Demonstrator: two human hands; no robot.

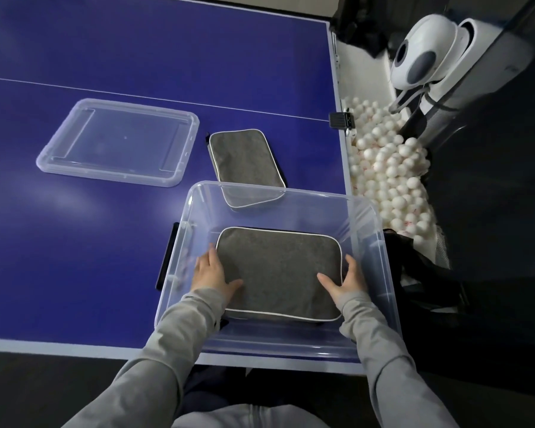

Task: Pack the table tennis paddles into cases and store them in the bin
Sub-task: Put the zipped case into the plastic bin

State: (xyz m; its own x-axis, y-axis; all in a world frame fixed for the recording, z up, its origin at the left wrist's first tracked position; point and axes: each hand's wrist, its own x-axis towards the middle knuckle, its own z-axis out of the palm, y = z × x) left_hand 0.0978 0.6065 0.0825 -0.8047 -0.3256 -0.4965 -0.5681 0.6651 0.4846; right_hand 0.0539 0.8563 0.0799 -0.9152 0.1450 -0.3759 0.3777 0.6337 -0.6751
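Observation:
A clear plastic bin [380, 261] stands at the near right corner of the blue table. Inside it lies a grey paddle case [280, 270] with white piping, flat on the bottom. My left hand [212, 273] grips the case's left edge and my right hand [342, 281] grips its right edge, thumbs on top. A second grey paddle case [244, 159] lies on the table just behind the bin, its near end seen through the bin wall. No bare paddle is in view.
The bin's clear lid [118, 142] lies flat on the table to the left. Beside the table's right edge is a net full of white balls [389, 171], with a white ball machine [426, 54] behind it. A black bag [420, 276] sits right of the bin.

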